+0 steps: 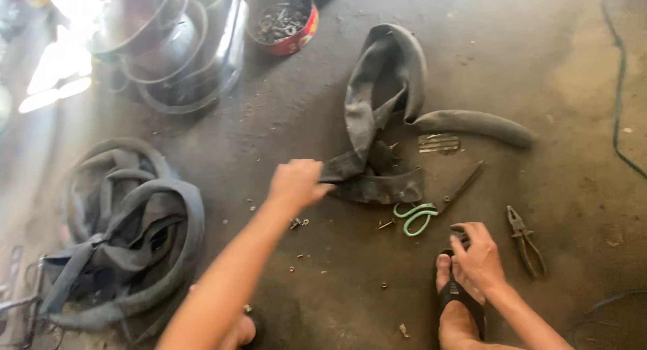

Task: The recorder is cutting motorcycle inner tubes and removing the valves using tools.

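Rubber inner tube [377, 121] is pinched by the left hand [296, 183]; beside it, right hand [480, 259] rests loosely curled, empty, near green-handled scissors [431, 205].

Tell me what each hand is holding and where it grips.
The left hand grips the black rubber inner tube by its flattened near end. The right hand holds nothing; it rests on the sandalled foot.

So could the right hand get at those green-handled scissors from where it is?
Probably yes. The right hand rests on the person's foot, and the scissors lie on bare floor just ahead and to its left, with nothing between them. The pliers sit off on its other side, out of the way.
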